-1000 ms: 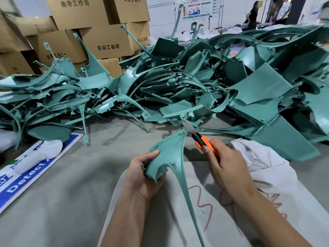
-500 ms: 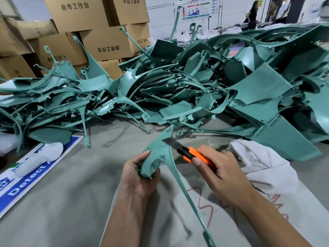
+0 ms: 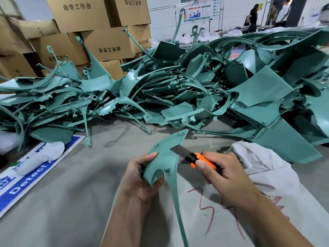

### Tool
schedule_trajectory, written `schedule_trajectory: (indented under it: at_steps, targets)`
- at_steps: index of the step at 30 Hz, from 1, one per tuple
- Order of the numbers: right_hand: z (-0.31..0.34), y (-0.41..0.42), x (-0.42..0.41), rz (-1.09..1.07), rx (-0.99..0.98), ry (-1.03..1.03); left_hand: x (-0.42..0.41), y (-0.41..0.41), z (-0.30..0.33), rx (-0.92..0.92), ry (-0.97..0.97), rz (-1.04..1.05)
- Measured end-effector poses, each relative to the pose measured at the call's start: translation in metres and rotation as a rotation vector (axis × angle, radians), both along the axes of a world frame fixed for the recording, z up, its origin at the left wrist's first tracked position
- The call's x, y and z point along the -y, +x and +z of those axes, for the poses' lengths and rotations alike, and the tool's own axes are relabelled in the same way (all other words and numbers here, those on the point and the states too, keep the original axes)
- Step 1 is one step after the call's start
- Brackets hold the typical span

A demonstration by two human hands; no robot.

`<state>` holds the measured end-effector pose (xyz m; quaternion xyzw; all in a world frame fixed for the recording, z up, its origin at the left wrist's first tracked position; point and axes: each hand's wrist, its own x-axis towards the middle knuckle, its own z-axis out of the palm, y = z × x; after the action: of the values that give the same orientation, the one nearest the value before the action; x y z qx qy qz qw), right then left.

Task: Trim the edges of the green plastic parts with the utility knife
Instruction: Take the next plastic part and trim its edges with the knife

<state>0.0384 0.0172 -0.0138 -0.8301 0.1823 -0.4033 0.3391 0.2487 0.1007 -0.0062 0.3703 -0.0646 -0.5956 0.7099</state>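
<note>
Just above the surface (image 3: 74, 202), left hand (image 3: 140, 177) grips the green part (image 3: 164, 155) by its broad end, right hand (image 3: 222, 173) wraps the utility knife (image 3: 194, 156), blade on the edge — light, thin, probably springy plastic.

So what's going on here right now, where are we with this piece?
A person is trimming one green plastic part. The left hand grips its wide lower end and holds it up over a white sheet. The right hand holds an orange utility knife, blade extended and laid against the part's right edge. A large pile of green parts lies on the table behind, with cardboard boxes stacked beyond it.
</note>
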Motion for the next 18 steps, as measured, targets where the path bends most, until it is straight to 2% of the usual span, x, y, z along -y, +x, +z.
schedule_trajectory:
  at_steps: [4, 7, 9, 11, 13, 15, 18]
  targets:
    - [-0.003, -0.003, 0.011, -0.231, 0.026, 0.001, -0.005, -0.002, 0.004, 0.03, -0.004, -0.04]
    - [-0.009, -0.005, 0.022, -0.507, -0.053, -0.018, -0.005, -0.002, 0.005, 0.05, -0.007, -0.058]
    - [-0.011, -0.006, 0.025, -0.613, -0.062, 0.0, -0.005, -0.001, 0.004, 0.059, -0.016, -0.055]
    - [-0.009, -0.005, 0.022, -0.563, 0.034, -0.044, -0.003, 0.001, 0.002, 0.07, -0.015, -0.037]
    - [-0.004, -0.002, 0.012, -0.474, 0.092, -0.184, -0.001, 0.002, 0.001, 0.082, 0.001, -0.02]
    - [-0.002, 0.002, 0.004, -0.4, 0.102, -0.302, 0.0, 0.003, 0.0, 0.067, -0.005, -0.006]
    - [-0.003, 0.004, -0.002, -0.322, 0.08, -0.37, 0.002, 0.005, -0.002, 0.05, -0.023, 0.014]
